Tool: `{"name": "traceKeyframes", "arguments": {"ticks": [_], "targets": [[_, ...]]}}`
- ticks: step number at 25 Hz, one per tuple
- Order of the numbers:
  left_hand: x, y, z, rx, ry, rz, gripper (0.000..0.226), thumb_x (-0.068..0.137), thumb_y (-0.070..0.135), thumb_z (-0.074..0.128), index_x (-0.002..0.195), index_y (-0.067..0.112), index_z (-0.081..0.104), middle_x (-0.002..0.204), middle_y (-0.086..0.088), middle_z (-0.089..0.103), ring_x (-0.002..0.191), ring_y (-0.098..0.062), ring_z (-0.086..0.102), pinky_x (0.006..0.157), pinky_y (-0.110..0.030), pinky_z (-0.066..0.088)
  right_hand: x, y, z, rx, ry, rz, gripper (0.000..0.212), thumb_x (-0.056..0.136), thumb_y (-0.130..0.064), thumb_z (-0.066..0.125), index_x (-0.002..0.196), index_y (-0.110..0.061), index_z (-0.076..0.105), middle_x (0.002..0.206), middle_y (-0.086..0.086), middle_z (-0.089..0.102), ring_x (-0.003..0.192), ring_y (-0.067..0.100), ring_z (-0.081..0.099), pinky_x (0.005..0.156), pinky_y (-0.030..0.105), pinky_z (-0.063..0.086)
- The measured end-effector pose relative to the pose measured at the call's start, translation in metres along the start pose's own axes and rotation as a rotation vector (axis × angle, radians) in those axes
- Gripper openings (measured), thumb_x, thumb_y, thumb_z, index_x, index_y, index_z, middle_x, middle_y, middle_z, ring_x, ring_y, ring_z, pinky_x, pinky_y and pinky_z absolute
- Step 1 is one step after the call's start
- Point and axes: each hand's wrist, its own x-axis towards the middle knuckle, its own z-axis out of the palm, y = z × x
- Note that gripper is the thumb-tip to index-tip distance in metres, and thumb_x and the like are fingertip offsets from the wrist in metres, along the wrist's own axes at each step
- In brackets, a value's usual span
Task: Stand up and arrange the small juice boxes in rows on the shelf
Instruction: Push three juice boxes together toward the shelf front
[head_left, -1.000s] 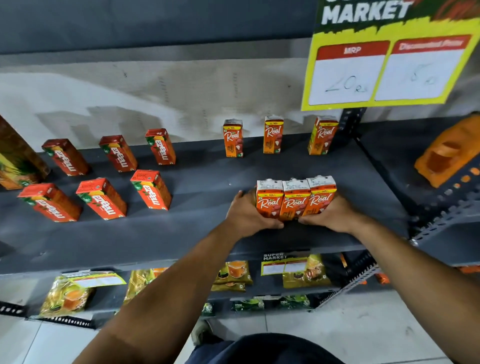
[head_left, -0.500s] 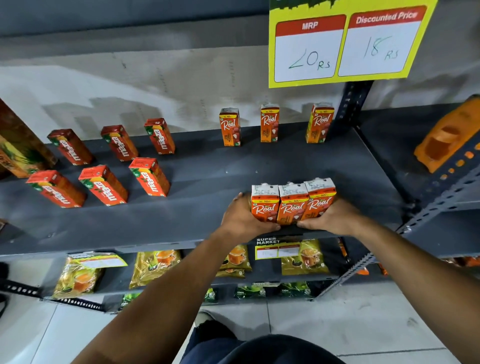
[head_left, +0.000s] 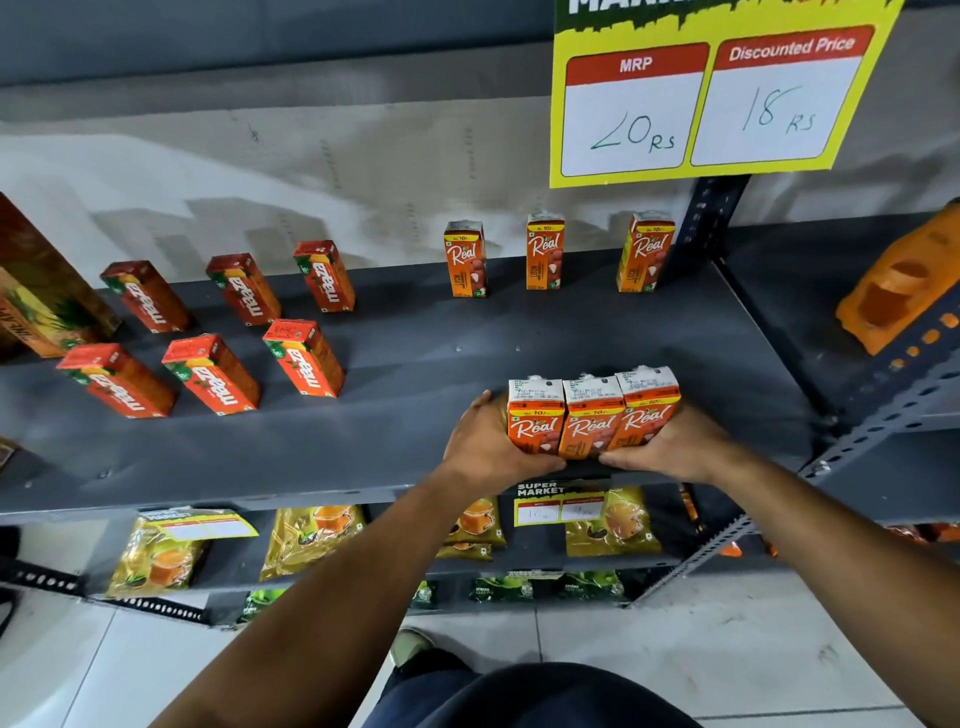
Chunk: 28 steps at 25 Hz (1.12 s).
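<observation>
Three orange "Real" juice boxes (head_left: 592, 413) stand pressed side by side near the front edge of the dark grey shelf (head_left: 415, 441). My left hand (head_left: 480, 447) cups the left box and my right hand (head_left: 670, 449) cups the right one, squeezing the row between them. Three more Real boxes stand upright and spaced apart at the back: left (head_left: 465, 258), middle (head_left: 544, 252), right (head_left: 645, 252). Several red "Maaza" boxes (head_left: 304, 357) stand in two rows on the shelf's left half.
A yellow price sign (head_left: 717, 98) hangs above the back right. A large juice carton (head_left: 41, 291) stands at the far left. An orange plastic item (head_left: 904, 280) lies on the neighbouring shelf to the right. Yellow packets (head_left: 311, 535) fill the lower shelf.
The view has tilted and moved closer to the shelf. Both hands still clasp the three Real boxes at the front, with almost no shift along the shelf.
</observation>
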Motion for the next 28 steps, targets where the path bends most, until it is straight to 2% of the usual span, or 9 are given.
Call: {"name": "traceKeyframes", "arguments": {"ticks": [3, 16, 18, 19, 21, 22, 25, 26, 28], "targets": [[0.002, -0.001, 0.001, 0.003, -0.013, -0.005, 0.086, 0.035, 0.060, 0.085, 0.113, 0.040, 0.053, 0.116, 0.010, 0.064, 0.110, -0.013, 0.060, 0.099, -0.044, 0.049, 0.000, 0.001, 0.000, 0.011, 0.004, -0.032, 0.051, 0.065, -0.025, 0.087, 0.111, -0.029, 0.063, 0.092, -0.019, 0.062, 0.076, -0.014, 0.052, 0.064, 0.001, 0.036], [-0.001, 0.002, -0.001, -0.051, -0.029, 0.011, 0.082, 0.045, 0.043, 0.093, 0.117, 0.033, 0.053, 0.112, 0.007, 0.064, 0.105, -0.014, 0.061, 0.095, -0.045, 0.052, -0.005, 0.000, 0.001, 0.021, 0.018, -0.064, 0.057, 0.063, -0.027, 0.089, 0.111, -0.032, 0.060, 0.100, -0.012, 0.066, 0.103, 0.013, 0.064, 0.092, 0.031, 0.048], [-0.004, 0.004, -0.005, -0.077, -0.057, 0.056, 0.098, 0.039, 0.045, 0.093, 0.124, 0.041, 0.044, 0.118, 0.009, 0.061, 0.110, -0.014, 0.058, 0.097, -0.046, 0.050, -0.008, -0.001, -0.001, 0.004, 0.023, -0.085, 0.083, 0.060, -0.025, 0.090, 0.130, -0.033, 0.047, 0.110, -0.012, 0.061, 0.114, 0.012, 0.058, 0.096, 0.029, 0.043], [-0.005, 0.004, -0.008, -0.111, -0.085, 0.079, 0.111, 0.039, 0.040, 0.095, 0.131, 0.045, 0.034, 0.124, 0.009, 0.057, 0.115, -0.013, 0.056, 0.100, -0.045, 0.048, -0.010, 0.001, -0.002, 0.021, 0.034, -0.105, 0.107, 0.057, -0.023, 0.092, 0.144, -0.035, 0.029, 0.120, -0.013, 0.056, 0.118, 0.009, 0.053, 0.100, 0.029, 0.039], [-0.010, 0.002, -0.015, -0.180, -0.150, 0.124, 0.137, 0.043, 0.025, 0.097, 0.143, 0.051, 0.006, 0.139, 0.007, 0.045, 0.127, -0.014, 0.047, 0.106, -0.041, 0.041, -0.025, 0.009, -0.005, 0.123, 0.117, -0.106, 0.138, 0.054, -0.020, 0.093, 0.150, -0.039, -0.004, 0.133, -0.016, 0.042, 0.125, 0.005, 0.040, 0.105, 0.029, 0.031], [-0.013, 0.000, -0.020, -0.200, -0.162, 0.147, 0.146, 0.044, 0.021, 0.097, 0.144, 0.050, -0.005, 0.146, 0.006, 0.038, 0.132, -0.013, 0.042, 0.108, -0.038, 0.037, -0.035, 0.014, -0.005, 0.175, 0.184, -0.098, 0.142, 0.054, -0.021, 0.093, 0.149, -0.038, -0.010, 0.136, -0.019, 0.035, 0.129, 0.004, 0.033, 0.108, 0.029, 0.027], [-0.026, -0.018, -0.033, -0.219, -0.092, 0.211, 0.152, 0.041, 0.031, 0.097, 0.146, 0.046, -0.012, 0.155, 0.012, 0.025, 0.140, -0.007, 0.030, 0.114, -0.032, 0.030, -0.067, 0.045, 0.005, 0.259, 0.348, -0.226, 0.135, 0.056, -0.049, 0.087, 0.149, -0.038, -0.010, 0.150, -0.013, 0.025, 0.142, 0.007, 0.025, 0.116, 0.036, 0.023], [-0.030, -0.025, -0.037, -0.228, -0.060, 0.219, 0.150, 0.039, 0.036, 0.097, 0.147, 0.044, -0.007, 0.154, 0.014, 0.026, 0.139, -0.004, 0.030, 0.114, -0.031, 0.031, -0.073, 0.053, 0.009, 0.265, 0.370, -0.251, 0.131, 0.057, -0.051, 0.085, 0.148, -0.040, -0.008, 0.154, -0.008, 0.027, 0.143, 0.009, 0.027, 0.116, 0.037, 0.024], [-0.038, -0.037, -0.045, -0.249, -0.012, 0.220, 0.142, 0.039, 0.044, 0.095, 0.150, 0.037, 0.007, 0.151, 0.015, 0.032, 0.137, 0.001, 0.033, 0.112, -0.030, 0.034, -0.079, 0.062, 0.014, 0.278, 0.411, -0.259, 0.118, 0.064, -0.038, 0.084, 0.147, -0.045, 0.002, 0.152, -0.002, 0.035, 0.140, 0.010, 0.034, 0.116, 0.038, 0.027]]}}
